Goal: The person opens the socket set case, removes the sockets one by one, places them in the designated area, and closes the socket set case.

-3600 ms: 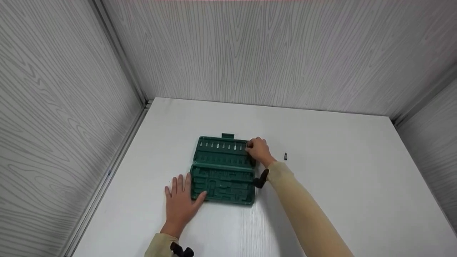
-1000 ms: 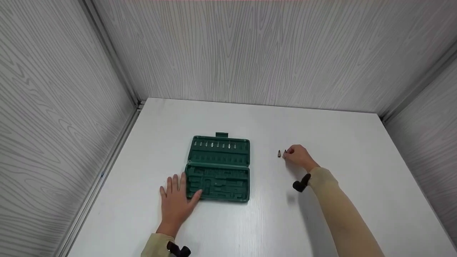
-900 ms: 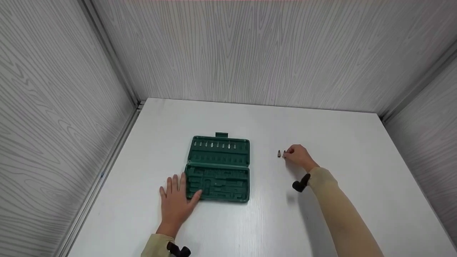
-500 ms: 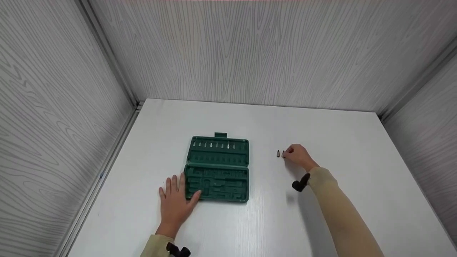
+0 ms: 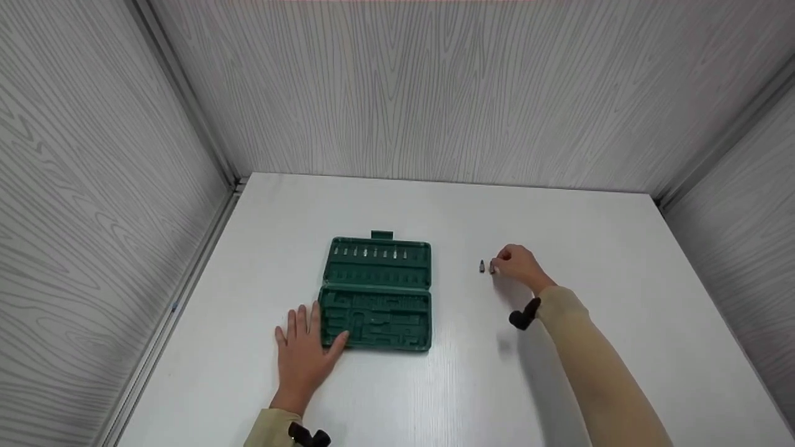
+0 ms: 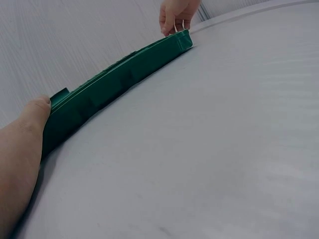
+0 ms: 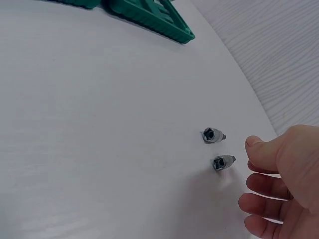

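Note:
A green tool case [image 5: 375, 287] lies unfolded on the white table. My left hand [image 5: 301, 363] rests at its lower left corner, fingers spread and straight, thumb touching the front edge. Along the case's far half runs a row of small metal bit sockets [image 5: 375, 252]. Two more stand apart to the right on the tabletop: one bit socket [image 7: 213, 135] and a second bit socket [image 7: 224, 162], side by side, their square holes facing the right wrist camera. Just beside the second is my right hand [image 5: 520, 266], fingers loosely bent, a gap between fingertips and metal.
Grey wood-grain walls [image 5: 397, 93] enclose the white table [image 5: 584, 242] at the back and both sides. A latch tab [image 5: 382, 234] sticks out from the case's far edge. Moulded hollows fill the case's near half.
My right hand has gone from the case's far right corner to the tabletop, where a second bit socket now stands beside the first. It has just let go. The left hand stays put.

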Available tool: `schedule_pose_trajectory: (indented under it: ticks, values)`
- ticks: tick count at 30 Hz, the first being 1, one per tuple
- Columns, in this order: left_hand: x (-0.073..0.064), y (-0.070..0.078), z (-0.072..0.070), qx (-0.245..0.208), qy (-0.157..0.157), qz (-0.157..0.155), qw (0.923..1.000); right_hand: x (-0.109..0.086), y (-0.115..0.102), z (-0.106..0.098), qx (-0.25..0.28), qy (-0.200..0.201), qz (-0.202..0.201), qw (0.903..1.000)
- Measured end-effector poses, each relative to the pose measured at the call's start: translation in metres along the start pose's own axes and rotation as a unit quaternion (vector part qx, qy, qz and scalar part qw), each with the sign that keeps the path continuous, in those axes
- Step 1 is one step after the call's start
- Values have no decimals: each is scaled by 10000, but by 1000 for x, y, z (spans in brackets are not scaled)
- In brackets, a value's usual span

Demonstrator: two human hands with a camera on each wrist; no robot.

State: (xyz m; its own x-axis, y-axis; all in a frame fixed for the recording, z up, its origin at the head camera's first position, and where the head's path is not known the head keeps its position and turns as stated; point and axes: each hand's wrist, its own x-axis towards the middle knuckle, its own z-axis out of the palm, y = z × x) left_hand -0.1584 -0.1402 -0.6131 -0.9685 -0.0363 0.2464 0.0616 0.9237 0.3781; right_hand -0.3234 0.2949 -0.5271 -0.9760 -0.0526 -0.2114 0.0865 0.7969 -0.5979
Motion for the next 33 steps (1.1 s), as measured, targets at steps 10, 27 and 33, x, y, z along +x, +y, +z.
schedule_pose_trajectory:
  ticks: [10,27,33]
  values:
    - [1,-2,-1,-23,50,28,10000,3,-28,7,102,-44,-419,9991]
    - [-3,-1,-2,-44,61,8,10000,15,-81,53,336,-185,-808,9960]
    - [-2,-1,-2,-28,84,58,9999,21,-99,63,338,-194,-923,9950]
